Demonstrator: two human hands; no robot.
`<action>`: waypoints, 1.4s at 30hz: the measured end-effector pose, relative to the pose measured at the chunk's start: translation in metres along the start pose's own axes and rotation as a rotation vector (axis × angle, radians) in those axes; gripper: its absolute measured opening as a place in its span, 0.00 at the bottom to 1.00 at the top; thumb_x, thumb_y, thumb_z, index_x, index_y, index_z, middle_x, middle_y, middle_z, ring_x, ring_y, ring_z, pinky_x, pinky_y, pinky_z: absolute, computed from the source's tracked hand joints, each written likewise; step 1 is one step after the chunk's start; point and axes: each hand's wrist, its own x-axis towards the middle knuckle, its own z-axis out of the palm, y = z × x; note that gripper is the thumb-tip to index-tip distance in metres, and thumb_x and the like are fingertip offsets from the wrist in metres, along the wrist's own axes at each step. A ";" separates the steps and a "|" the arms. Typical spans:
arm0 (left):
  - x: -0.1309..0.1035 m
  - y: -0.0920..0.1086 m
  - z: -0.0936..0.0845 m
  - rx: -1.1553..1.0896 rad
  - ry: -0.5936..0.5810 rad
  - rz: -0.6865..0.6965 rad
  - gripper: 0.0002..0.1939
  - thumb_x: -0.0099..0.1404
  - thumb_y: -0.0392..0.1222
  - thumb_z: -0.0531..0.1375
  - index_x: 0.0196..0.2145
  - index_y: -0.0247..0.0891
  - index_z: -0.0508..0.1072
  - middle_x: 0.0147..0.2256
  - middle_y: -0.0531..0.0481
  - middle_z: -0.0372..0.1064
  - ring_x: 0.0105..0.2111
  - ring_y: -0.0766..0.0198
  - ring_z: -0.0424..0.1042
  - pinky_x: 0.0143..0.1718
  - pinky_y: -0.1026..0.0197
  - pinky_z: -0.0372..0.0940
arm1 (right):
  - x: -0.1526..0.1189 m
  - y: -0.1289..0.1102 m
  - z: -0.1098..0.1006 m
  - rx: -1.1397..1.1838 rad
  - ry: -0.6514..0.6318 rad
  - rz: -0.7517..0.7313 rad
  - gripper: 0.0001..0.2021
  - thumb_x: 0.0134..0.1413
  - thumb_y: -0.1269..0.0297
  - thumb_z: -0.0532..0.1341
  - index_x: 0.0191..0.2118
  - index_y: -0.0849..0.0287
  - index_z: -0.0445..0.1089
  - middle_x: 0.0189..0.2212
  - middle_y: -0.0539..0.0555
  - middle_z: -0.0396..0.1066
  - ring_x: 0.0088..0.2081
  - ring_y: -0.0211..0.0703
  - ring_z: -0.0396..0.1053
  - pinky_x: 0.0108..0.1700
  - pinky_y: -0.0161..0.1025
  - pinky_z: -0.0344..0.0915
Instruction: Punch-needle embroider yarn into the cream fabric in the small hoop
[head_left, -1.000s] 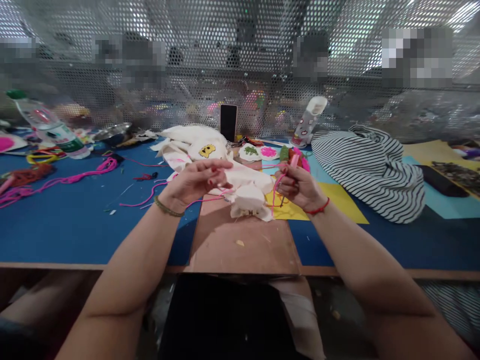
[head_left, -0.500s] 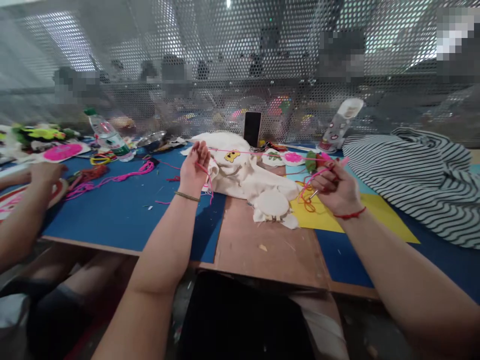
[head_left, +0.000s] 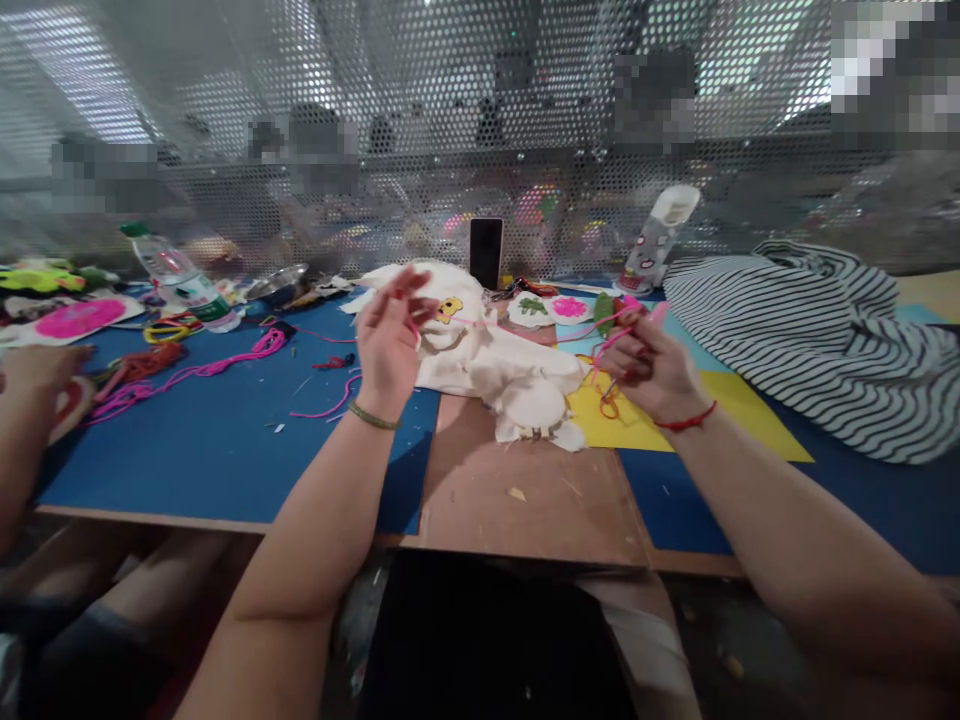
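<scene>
Over the desk (head_left: pixel 187 440), pink yarn (head_left: pixel 484 324) runs sideways between my left hand (head_left: pixel 386 350), fingers apart, and right hand (head_left: pixel 660 372), fingers clamped on it.

- Type of place: handicraft workshop, shared.
- Desk (head_left: pixel 202 450), long, covered in blue with a brown section; small scraps (head_left: pixel 517 493) scattered over it.
- Yarn hank (head_left: pixel 225 368), magenta, lying at left.
- Pink strand (head_left: pixel 484 323), running between left hand (head_left: pixel 390 335) and right hand (head_left: pixel 646 362).
- White cloth (head_left: pixel 502 358), bearing yellow animal motif (head_left: pixel 450 309).
- White patches (head_left: pixel 532 308), two, worked in green and pink.
- Perforated metal screen (head_left: pixel 427 175), standing behind the desk.
- Co-worker's hand (head_left: pixel 41 372), at far left, near a bright pink piece (head_left: pixel 81 318).
</scene>
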 end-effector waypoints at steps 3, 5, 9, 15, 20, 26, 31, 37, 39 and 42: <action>-0.034 -0.001 0.031 0.005 -0.424 -0.153 0.15 0.63 0.41 0.62 0.49 0.45 0.76 0.54 0.44 0.71 0.34 0.67 0.75 0.37 0.62 0.70 | -0.012 0.010 0.010 -0.177 -0.208 0.228 0.14 0.47 0.58 0.69 0.33 0.57 0.64 0.12 0.39 0.58 0.12 0.27 0.40 0.16 0.28 0.39; -0.051 -0.004 0.042 0.065 -0.605 -0.256 0.19 0.62 0.40 0.63 0.51 0.42 0.74 0.55 0.42 0.70 0.33 0.69 0.74 0.36 0.63 0.70 | -0.019 0.016 0.016 -0.270 -0.313 0.343 0.17 0.48 0.55 0.69 0.33 0.57 0.62 0.13 0.41 0.60 0.12 0.27 0.42 0.15 0.28 0.38; -0.060 -0.015 0.046 0.142 -0.672 -0.382 0.20 0.61 0.41 0.64 0.51 0.34 0.72 0.45 0.41 0.74 0.28 0.70 0.73 0.32 0.64 0.69 | -0.024 0.026 0.021 -0.358 -0.364 0.417 0.19 0.49 0.51 0.68 0.34 0.57 0.60 0.13 0.41 0.61 0.12 0.26 0.42 0.14 0.27 0.37; -0.046 -0.019 0.039 0.232 -0.613 -0.486 0.09 0.58 0.41 0.66 0.30 0.32 0.73 0.21 0.54 0.66 0.18 0.74 0.62 0.20 0.68 0.59 | -0.021 0.031 0.018 -0.254 -0.427 0.479 0.19 0.50 0.54 0.69 0.33 0.57 0.59 0.14 0.40 0.57 0.13 0.24 0.43 0.15 0.26 0.39; -0.032 -0.013 0.033 0.203 -0.465 -0.385 0.08 0.59 0.41 0.65 0.28 0.34 0.71 0.21 0.54 0.65 0.19 0.73 0.62 0.22 0.68 0.59 | -0.020 0.026 0.016 -0.207 -0.410 0.455 0.18 0.51 0.56 0.68 0.32 0.58 0.58 0.15 0.39 0.55 0.13 0.24 0.42 0.15 0.26 0.37; -0.048 -0.010 0.045 0.277 -0.597 -0.444 0.10 0.55 0.38 0.68 0.34 0.33 0.73 0.29 0.51 0.71 0.22 0.73 0.63 0.23 0.68 0.61 | -0.019 0.033 0.018 -0.268 -0.399 0.424 0.20 0.49 0.53 0.69 0.32 0.57 0.58 0.14 0.38 0.55 0.13 0.24 0.41 0.14 0.26 0.39; -0.051 -0.013 0.045 0.154 -0.640 -0.490 0.12 0.57 0.42 0.68 0.25 0.33 0.70 0.21 0.54 0.66 0.18 0.74 0.60 0.20 0.69 0.56 | -0.018 0.036 0.017 -0.286 -0.411 0.439 0.20 0.49 0.54 0.70 0.33 0.57 0.59 0.14 0.38 0.54 0.13 0.24 0.41 0.14 0.25 0.38; -0.023 0.002 0.032 -0.351 -0.146 -0.562 0.10 0.64 0.32 0.61 0.27 0.36 0.65 0.20 0.58 0.61 0.15 0.77 0.55 0.17 0.73 0.51 | -0.017 0.030 0.012 -0.193 -0.432 0.467 0.17 0.49 0.61 0.70 0.32 0.58 0.60 0.19 0.41 0.56 0.16 0.24 0.45 0.16 0.25 0.39; -0.008 0.010 0.023 -0.470 0.060 -0.484 0.14 0.69 0.31 0.54 0.25 0.37 0.61 0.19 0.59 0.57 0.14 0.78 0.51 0.17 0.74 0.52 | -0.016 0.026 0.009 -0.168 -0.424 0.453 0.15 0.48 0.63 0.70 0.33 0.59 0.61 0.21 0.42 0.58 0.17 0.25 0.46 0.16 0.25 0.38; 0.013 0.024 0.006 -0.538 0.290 -0.319 0.20 0.75 0.33 0.44 0.24 0.37 0.60 0.18 0.59 0.56 0.13 0.78 0.49 0.17 0.75 0.52 | -0.013 0.020 0.004 -0.162 -0.418 0.404 0.14 0.49 0.63 0.69 0.32 0.59 0.62 0.20 0.42 0.56 0.17 0.25 0.45 0.16 0.26 0.38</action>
